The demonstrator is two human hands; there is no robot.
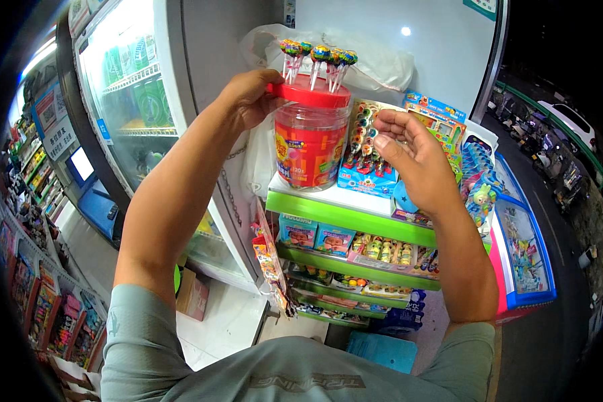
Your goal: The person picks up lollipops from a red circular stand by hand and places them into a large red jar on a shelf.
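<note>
My left hand (254,98) grips the rim of a red plastic lid (309,95) from the left side. The lid sits on a clear lollipop jar (309,151) with a red and yellow printed wrap. Several wrapped lollipops (320,54) stand upright on white sticks in the lid's top. To the jar's right, my right hand (417,158) hovers with loosely curled fingers and the thumb apart; nothing shows in it. It partly covers a blue candy display box (367,180) holding several eyeball-patterned sweets. Behind that hand rises a colourful toy display box (434,118).
Below, green-edged display shelves (352,213) carry packaged sweets. A glass-door drinks fridge (130,90) stands left. At right is a blue-rimmed chest freezer (527,251). A white plastic bag (377,65) lies behind the jar; a hanging chain (228,191) is beside it.
</note>
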